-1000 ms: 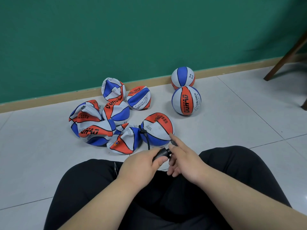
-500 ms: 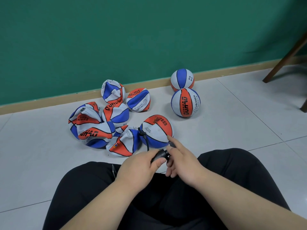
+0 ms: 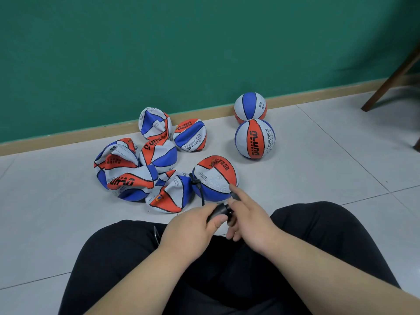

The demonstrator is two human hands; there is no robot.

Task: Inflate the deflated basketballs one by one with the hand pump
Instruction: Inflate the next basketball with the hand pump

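The left hand (image 3: 191,226) is gripping the black pump (image 3: 218,212), fingers wrapping its barrel and the thumb lying along it. The right hand (image 3: 252,223) is meeting it from the other side and closing on the pump's handle end. Its index finger is stretching straight out and its other fingers are curling under. A bit of the handle is showing beside that index finger. Both hands are hovering above the person's black-trousered legs (image 3: 318,246).

A black hose (image 3: 201,194) is running from the grip forward and up to the ball (image 3: 214,178) just ahead of the hands, plugging in on its left side. This ball is looking nearly round and is sitting on the floor (image 3: 318,178), almost touching the right index fingertip.

Left of the grip and farther out, a heap of flat balls (image 3: 136,169) is lying crumpled, the nearest one touching the hosed ball. Ahead and to the right, well apart from the hands, two round balls (image 3: 254,138) are sitting one behind the other by the green wall (image 3: 204,53). A chair leg (image 3: 391,80) is slanting far right.
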